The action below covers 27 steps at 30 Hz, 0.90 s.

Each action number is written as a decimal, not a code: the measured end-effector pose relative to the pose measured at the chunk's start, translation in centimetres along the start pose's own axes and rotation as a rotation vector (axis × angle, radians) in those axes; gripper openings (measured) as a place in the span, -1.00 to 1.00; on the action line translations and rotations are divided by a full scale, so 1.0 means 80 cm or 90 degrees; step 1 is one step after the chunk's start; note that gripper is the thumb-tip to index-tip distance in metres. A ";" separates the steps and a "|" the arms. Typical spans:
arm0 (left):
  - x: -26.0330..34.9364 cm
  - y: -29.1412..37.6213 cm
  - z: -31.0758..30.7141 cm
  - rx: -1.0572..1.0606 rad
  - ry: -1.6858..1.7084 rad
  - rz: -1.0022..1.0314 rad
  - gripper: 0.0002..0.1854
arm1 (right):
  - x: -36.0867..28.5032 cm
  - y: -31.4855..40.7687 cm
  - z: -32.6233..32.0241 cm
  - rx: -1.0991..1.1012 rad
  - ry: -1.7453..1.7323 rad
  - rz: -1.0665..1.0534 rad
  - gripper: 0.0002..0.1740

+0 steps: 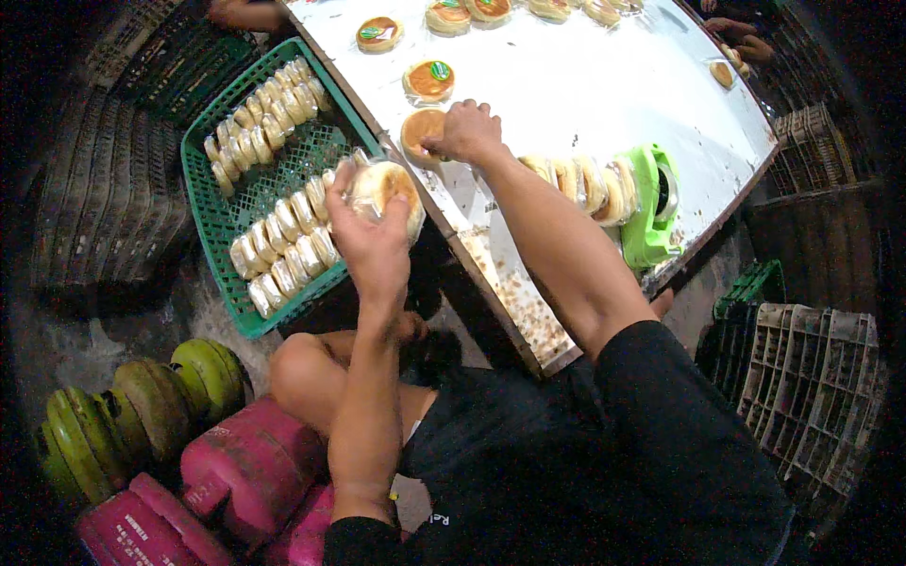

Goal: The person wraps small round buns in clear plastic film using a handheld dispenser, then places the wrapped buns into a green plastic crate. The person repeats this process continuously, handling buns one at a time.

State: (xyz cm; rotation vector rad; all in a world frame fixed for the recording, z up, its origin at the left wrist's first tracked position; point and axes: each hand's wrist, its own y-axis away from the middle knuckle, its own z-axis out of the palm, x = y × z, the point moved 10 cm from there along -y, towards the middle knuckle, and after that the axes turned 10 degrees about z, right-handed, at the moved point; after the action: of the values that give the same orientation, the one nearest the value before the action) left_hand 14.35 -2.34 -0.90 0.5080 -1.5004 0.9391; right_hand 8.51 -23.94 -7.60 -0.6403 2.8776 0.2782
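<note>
My left hand [371, 237] holds round flat breads in clear wrap [389, 191], thumb on the browned face, over the near right part of a green plastic crate [212, 265]. Inside the crate, rows of wrapped breads [283, 219] stand on edge. My right hand [471, 131] touches the right side of a browned round bread [422, 134] lying at the white table's left edge; its fingers are partly hidden. Beyond it lies a wrapped bread with a green sticker [429, 79]. Beside my right forearm, several wrapped breads [580, 185] stand against a light green tape dispenser [648, 205].
More wrapped breads [467, 10] lie along the far side of the white table [601, 92]. Other people's hands [740, 35] show at the upper right. Stacked crates [807, 382] flank both sides. Pink gas cylinders [248, 460] and green ones [141, 403] stand at lower left.
</note>
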 end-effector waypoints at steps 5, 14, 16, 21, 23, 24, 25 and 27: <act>-0.087 -0.003 0.054 -0.140 -0.142 -0.081 -0.28 | 0.047 0.031 -0.105 0.126 -0.628 -0.075 -0.32; -0.020 0.042 0.198 -0.235 0.085 -0.169 -0.33 | 0.261 0.245 -0.150 0.239 -0.714 0.038 -0.33; -0.003 0.058 0.208 -0.289 0.074 -0.186 -0.41 | 0.218 0.262 -0.133 0.186 -0.749 0.004 -0.41; 0.111 0.096 0.187 -0.184 -0.043 0.217 -0.66 | 0.221 0.282 -0.194 0.253 -0.843 -0.109 -0.74; 0.156 0.114 0.184 -0.202 -0.080 0.391 -0.68 | 0.224 0.314 -0.226 0.354 -0.738 -0.175 -0.84; 0.174 0.124 0.175 -0.194 -0.080 0.471 -0.69 | 0.227 0.341 -0.239 0.449 -0.711 -0.209 -0.86; 0.187 0.132 0.168 -0.181 -0.076 0.551 -0.69 | 0.226 0.365 -0.249 0.542 -0.677 -0.247 -0.88; 0.168 0.120 0.158 -0.137 0.031 0.413 -0.66 | 0.234 0.361 -0.227 0.529 -0.821 -0.216 -0.91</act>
State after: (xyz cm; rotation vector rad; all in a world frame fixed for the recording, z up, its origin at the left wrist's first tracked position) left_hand -3.08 -4.04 10.33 -0.1788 -1.7299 1.2480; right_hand -23.16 -9.76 10.04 -0.4679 1.4008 -0.4083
